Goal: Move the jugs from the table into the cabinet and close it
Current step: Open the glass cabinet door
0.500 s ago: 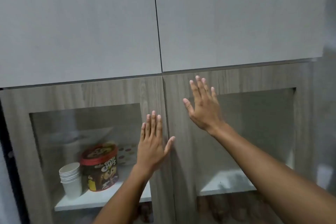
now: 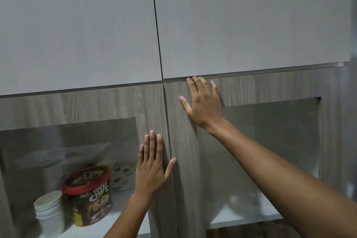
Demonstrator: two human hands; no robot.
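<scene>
Pressing cabinet (image 2: 148, 106) doors | left hand (image 2: 152, 170) flat, open | right hand (image 2: 202, 104) splayed, empty

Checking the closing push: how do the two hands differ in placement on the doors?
The left hand lies low on the left door, fingers together; the right hand sits higher on the right door, fingers spread, reaching its top edge. Both are open, flat and empty.

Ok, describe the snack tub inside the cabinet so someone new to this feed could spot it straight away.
Find the wood-grain cabinet with two glass-panelled doors under the plain grey upper doors. Look through the left glass panel, low down, just left of the left hand pressed flat on the door frame. The tub is the round brown container with a red rim and cartoon lettering, standing right of the stack of white paper cups.
</scene>
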